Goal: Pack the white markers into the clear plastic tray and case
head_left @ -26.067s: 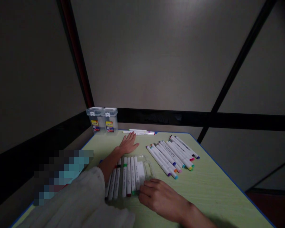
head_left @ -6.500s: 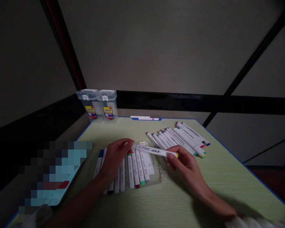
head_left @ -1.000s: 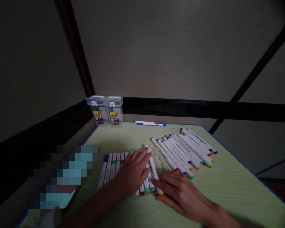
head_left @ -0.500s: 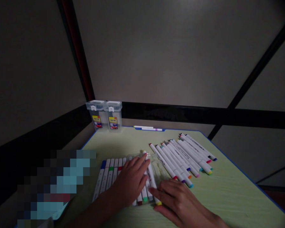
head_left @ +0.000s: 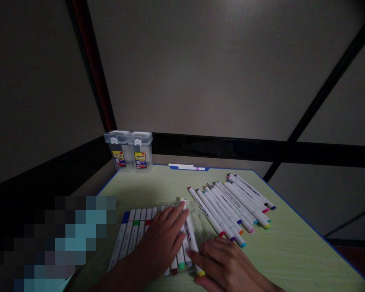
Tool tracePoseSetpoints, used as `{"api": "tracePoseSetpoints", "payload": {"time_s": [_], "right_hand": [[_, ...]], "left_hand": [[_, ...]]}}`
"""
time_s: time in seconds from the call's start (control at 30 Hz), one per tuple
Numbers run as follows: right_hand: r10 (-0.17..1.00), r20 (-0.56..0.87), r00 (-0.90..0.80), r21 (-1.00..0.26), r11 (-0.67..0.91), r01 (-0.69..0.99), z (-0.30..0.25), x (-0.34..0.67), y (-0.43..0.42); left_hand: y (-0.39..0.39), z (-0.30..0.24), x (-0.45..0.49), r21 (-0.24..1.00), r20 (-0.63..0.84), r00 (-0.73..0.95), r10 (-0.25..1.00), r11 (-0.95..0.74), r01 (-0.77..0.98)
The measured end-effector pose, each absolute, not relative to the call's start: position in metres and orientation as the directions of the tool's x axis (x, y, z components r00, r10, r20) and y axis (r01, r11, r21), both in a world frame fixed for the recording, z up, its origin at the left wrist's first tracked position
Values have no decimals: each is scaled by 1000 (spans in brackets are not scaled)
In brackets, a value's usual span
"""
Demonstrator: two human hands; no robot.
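A row of white markers [head_left: 133,228] with coloured ends lies side by side in a clear plastic case [head_left: 197,211]. My left hand [head_left: 162,235] rests over this row with its fingers stretched out, covering the middle markers. Its fingertips touch the far end of a yellow-tipped marker [head_left: 191,235], which lies at the row's right side, slightly askew. At that marker's near end, the thumb and index finger of my right hand [head_left: 225,259] close around the yellow tip. The other right fingers are curled under.
Loose white markers [head_left: 231,207] with various coloured ends lie fanned out on the right of the pale green table [head_left: 292,251]. Two clear lidded boxes [head_left: 141,154] stand at the back left. Two more markers [head_left: 187,166] lie at the back edge. A blurred patch covers the lower left.
The whole view has shifted slightly, so things appear a little lower and farther left. Both hands stay at the yellow-tipped marker, with little visible movement against the case.
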State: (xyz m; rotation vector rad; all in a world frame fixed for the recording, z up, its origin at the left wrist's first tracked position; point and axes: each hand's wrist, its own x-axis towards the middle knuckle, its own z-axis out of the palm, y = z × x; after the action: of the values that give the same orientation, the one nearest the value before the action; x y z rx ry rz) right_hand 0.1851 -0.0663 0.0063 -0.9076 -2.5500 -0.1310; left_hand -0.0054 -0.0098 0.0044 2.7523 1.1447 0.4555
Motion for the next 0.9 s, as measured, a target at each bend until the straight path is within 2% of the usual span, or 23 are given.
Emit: {"api": "tracePoseSetpoints", "payload": {"time_s": [0.9], "right_hand": [[505,572,-647,12,783,622,-5,183,-58]], "left_hand": [[-8,-4,-7,208,249,670,699,-715,668]]}}
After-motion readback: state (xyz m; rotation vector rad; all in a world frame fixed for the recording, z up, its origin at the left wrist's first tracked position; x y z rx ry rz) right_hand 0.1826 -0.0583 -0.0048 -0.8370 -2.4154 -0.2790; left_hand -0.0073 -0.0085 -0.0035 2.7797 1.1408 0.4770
